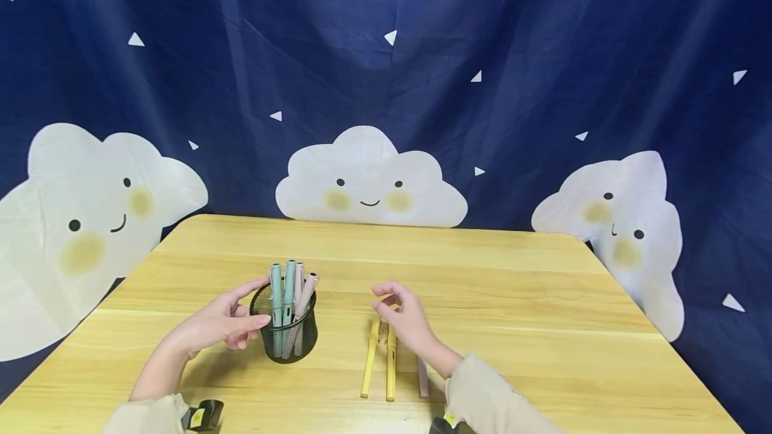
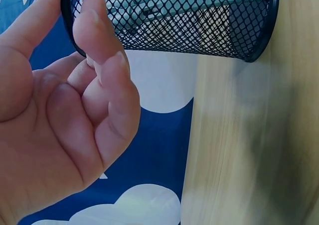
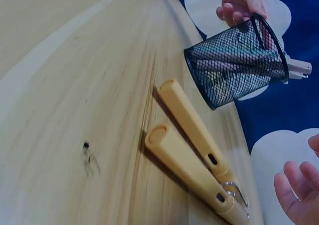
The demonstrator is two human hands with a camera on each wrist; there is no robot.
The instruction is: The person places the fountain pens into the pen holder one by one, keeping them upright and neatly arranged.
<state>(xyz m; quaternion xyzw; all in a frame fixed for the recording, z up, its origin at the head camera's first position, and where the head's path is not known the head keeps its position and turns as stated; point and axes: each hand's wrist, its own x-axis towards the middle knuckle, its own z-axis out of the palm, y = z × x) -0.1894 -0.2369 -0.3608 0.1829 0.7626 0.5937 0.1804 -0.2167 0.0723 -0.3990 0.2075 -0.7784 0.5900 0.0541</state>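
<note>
A black mesh pen holder [image 1: 309, 335] stands upright on the table, with two teal pens [image 1: 277, 297] and two pale pink pens [image 1: 305, 293] in it. My left hand [image 1: 220, 319] grips the holder at its rim from the left, thumb on the near side. Close up in the left wrist view, that hand [image 2: 94, 100] touches the mesh. Over the far ends of two yellow pens [image 1: 391, 370] is my right hand [image 1: 405, 321], its fingers loosely bent around nothing. The yellow pens [image 3: 189, 120] lie side by side, clips near each other.
To the right of the yellow pens lies a mauve pen [image 1: 423, 378], partly hidden by the right forearm. The wooden table [image 1: 543, 327] reaches back to a dark blue curtain [image 1: 338, 39] printed with smiling clouds. Each wrist wears a black device [image 1: 208, 414].
</note>
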